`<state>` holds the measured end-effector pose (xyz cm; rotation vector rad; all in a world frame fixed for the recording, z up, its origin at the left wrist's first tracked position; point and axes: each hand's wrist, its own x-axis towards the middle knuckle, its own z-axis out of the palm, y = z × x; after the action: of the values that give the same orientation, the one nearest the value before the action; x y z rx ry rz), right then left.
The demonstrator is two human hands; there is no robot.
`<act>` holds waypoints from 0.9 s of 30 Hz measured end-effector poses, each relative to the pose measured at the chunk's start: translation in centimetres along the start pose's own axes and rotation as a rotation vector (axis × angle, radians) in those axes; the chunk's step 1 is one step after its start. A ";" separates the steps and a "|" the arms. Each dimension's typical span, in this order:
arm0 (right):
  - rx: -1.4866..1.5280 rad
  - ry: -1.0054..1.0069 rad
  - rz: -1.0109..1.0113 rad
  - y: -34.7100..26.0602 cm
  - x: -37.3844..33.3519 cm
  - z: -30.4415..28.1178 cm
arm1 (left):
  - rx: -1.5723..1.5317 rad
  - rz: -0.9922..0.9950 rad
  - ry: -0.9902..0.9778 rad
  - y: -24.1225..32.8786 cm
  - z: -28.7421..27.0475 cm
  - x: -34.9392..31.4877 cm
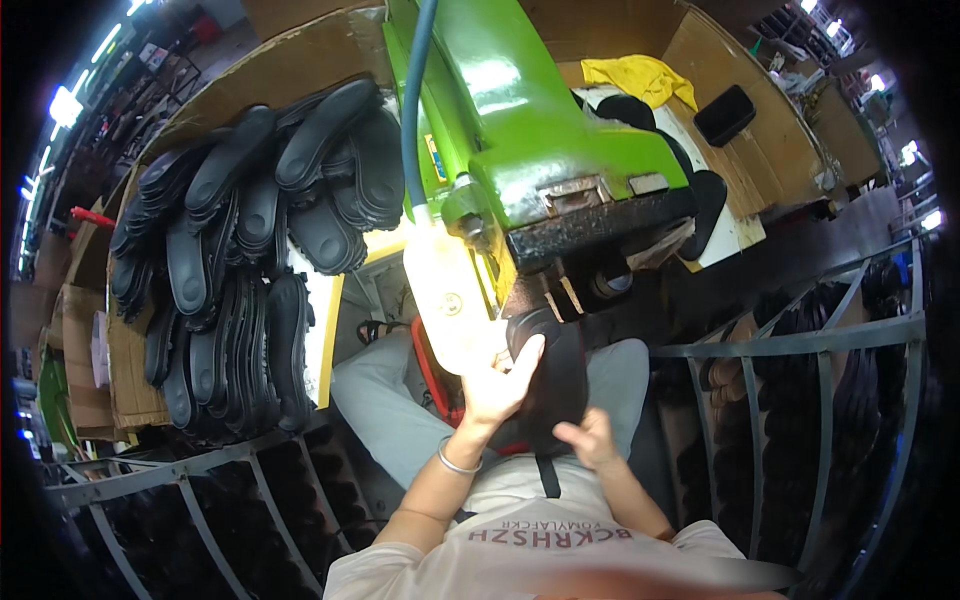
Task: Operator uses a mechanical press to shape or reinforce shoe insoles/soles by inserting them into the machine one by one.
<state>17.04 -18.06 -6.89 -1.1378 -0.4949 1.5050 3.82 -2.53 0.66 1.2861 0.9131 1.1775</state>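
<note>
A black shoe sole [560,380] hangs upright just below the head of a green machine [560,150]. My left hand [495,390] is closed on the sole's left edge, its thumb lying across the face and its fingers partly lost in bright lamp light. At the lower right end of the sole is my right hand [594,440], a little blurred. Its thumb reaches over the sole's edge, and its other fingers are curled and partly hidden. The sole's top end sits close under the machine's dark metal head [600,235]; whether they touch I cannot tell.
Stacked black soles [255,220] fill the left side beside a cardboard wall [140,385]. A yellow cloth [645,80] and a black rectangular object [725,115] lie back right. Metal racks [790,345] flank me. A blue hose [413,110] runs down the machine.
</note>
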 end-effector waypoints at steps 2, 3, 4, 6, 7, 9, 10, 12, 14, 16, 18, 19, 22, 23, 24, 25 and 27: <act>0.019 0.154 -0.194 -1.3 -0.2 -2.0 | -0.044 -0.039 -0.002 -0.2 -0.1 -0.4; 0.046 0.228 -0.263 -2.5 -0.1 -2.7 | -0.018 -0.034 0.005 -0.4 -0.3 -0.5; 0.056 0.321 -0.333 -3.8 0.5 -3.2 | 0.006 -0.027 0.011 -0.6 -0.5 -0.5; -0.045 0.447 -0.478 -6.7 1.8 -3.6 | 0.222 0.078 -0.035 -0.9 -1.0 -0.2; -0.055 0.473 -0.532 -8.1 2.9 -3.5 | 0.410 0.185 -0.071 -0.9 -1.3 0.1; -0.061 0.427 -0.536 -10.9 4.6 -3.1 | 0.426 0.159 -0.049 -0.6 -2.1 0.7; -0.056 0.393 -0.542 -12.0 5.5 -2.7 | 0.440 0.182 -0.045 -0.2 -2.7 1.0; -0.054 0.298 -0.555 -13.5 7.2 -1.5 | 0.224 0.082 -0.041 0.7 -4.1 1.6; -0.062 0.228 -0.557 -14.1 8.5 -0.1 | 0.150 0.210 -0.070 1.6 -5.9 2.1; -0.112 0.191 -0.593 -14.0 9.2 1.4 | 0.106 0.067 -0.096 2.3 -8.1 2.0; -0.174 0.137 -0.606 -13.5 9.4 2.9 | 0.112 -0.015 -0.136 2.4 -10.6 1.3; -0.138 0.130 -0.585 -13.0 9.6 3.7 | 0.074 -0.036 -0.143 2.1 -11.6 0.9; -0.205 0.009 -0.593 -12.2 10.0 5.4 | -0.085 -0.104 -0.119 0.5 -14.2 -1.0; -0.204 0.010 -0.617 -11.7 10.2 6.0 | -0.095 -0.096 -0.111 -0.2 -14.8 -1.7; -0.238 0.025 -0.591 -11.4 10.5 6.5 | -0.105 -0.086 -0.105 -0.7 -15.3 -2.4; -0.239 0.012 -0.576 -11.1 10.7 6.8 | -0.116 -0.077 -0.099 -1.2 -15.6 -3.1; -0.267 0.004 -0.578 -10.7 11.3 7.4 | -0.123 -0.176 -0.105 -1.8 -15.4 -4.4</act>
<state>17.25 -2.61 0.74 -1.0760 -0.9529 0.9513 -11.81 -3.27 -3.33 1.1342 0.8460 1.0034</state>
